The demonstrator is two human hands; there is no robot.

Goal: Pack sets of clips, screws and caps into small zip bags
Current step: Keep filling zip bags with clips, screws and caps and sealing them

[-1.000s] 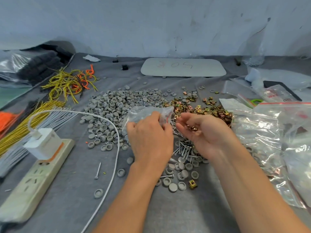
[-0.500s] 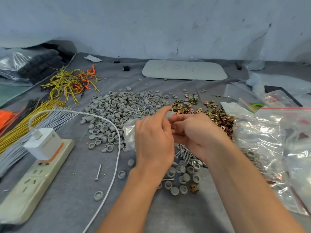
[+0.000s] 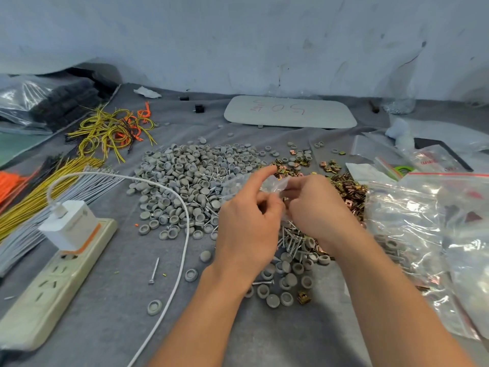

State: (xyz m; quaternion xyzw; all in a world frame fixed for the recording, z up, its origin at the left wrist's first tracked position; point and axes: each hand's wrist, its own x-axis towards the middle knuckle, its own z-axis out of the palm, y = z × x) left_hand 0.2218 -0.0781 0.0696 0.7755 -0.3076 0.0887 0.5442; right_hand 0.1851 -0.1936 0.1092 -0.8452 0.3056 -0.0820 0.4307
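Fingers (image 3: 260,176) of both hands pinch a small clear zip bag (image 3: 274,183) between them, with the left index raised straight above it. The left hand (image 3: 246,229) and right hand (image 3: 317,210) hang over a heap of screws (image 3: 291,241), partly hiding it. Grey caps (image 3: 190,181) pile up to the left and brass clips (image 3: 349,189) lie behind the right hand. A white cable (image 3: 182,234) curves across the table (image 3: 105,321) beside a power strip (image 3: 53,282). Large plastic bags (image 3: 423,221) crowd the right.

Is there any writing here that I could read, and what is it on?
"50": red handwriting on the white board; the marks beside it are unclear.
Red print on the clear packet: too blurred to read.
Faint print on the charger: unreadable.
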